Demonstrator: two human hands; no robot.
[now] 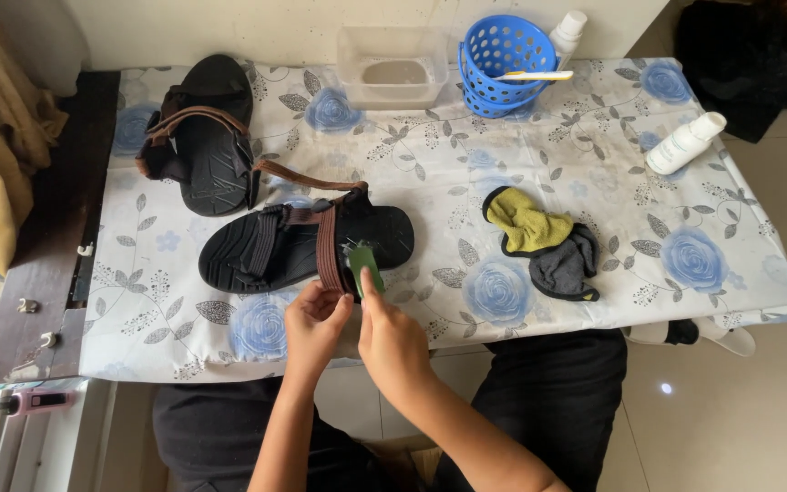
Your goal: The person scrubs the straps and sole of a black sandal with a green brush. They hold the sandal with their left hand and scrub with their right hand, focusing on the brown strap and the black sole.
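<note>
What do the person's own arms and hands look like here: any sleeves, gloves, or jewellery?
Both forearms are bare to the bottom edge of the picture, with no sleeves showing. The left hand and right hand wear no gloves; no rings, watch or bracelets can be made out.

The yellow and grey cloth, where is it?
In the head view, the yellow and grey cloth lies on the flowered tablecloth, right of the near black sandal and below the blue basket.

The near sandal looks like matt black rubber with ridged tread and woven brown webbing straps. The small green brush seems smooth plastic. The tablecloth has a slight vinyl sheen. The perforated blue basket is glossy plastic; the yellow and grey rag is soft, matt cloth.
</note>
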